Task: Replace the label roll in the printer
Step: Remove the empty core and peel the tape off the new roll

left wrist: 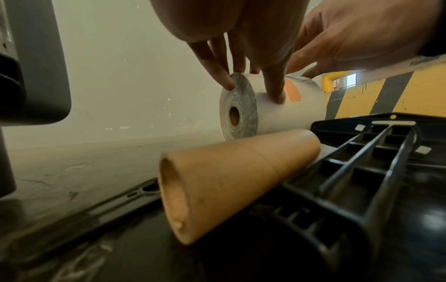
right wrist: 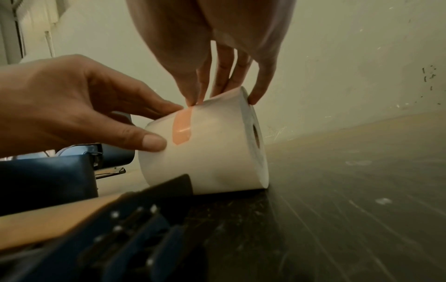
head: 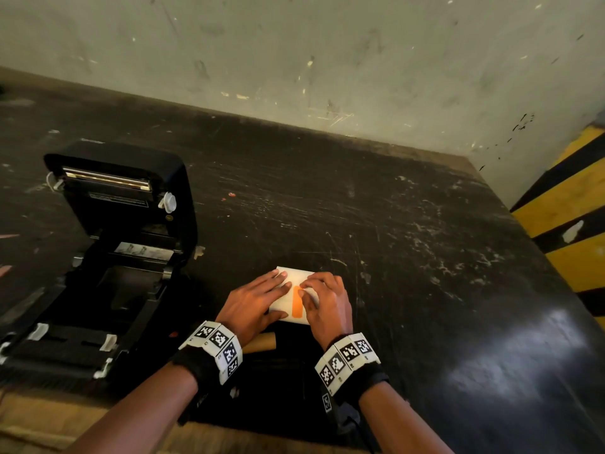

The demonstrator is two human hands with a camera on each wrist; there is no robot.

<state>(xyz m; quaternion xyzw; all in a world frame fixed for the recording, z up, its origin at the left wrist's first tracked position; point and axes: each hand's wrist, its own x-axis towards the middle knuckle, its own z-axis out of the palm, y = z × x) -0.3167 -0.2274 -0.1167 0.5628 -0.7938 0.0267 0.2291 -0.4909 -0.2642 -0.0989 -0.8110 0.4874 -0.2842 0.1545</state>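
This looks like a warehouse or industrial workshop rather than a home or office. The worktop [head: 376, 208] is a dark, heavily scratched and scuffed slab with pale scrape marks all over it, and a worn wooden edge [head: 49, 421] shows at about 7 o'clock. Behind it, from 10 to 1 o'clock, stands a bare, stained concrete wall [head: 294, 54] with chips and scratches. At 3 o'clock is a yellow-and-black hazard-striped barrier [head: 569, 204], its paint chipped. A black label printer [head: 108, 244] with its lid open sits at 9 o'clock, the sort used for shipping or stock labels.
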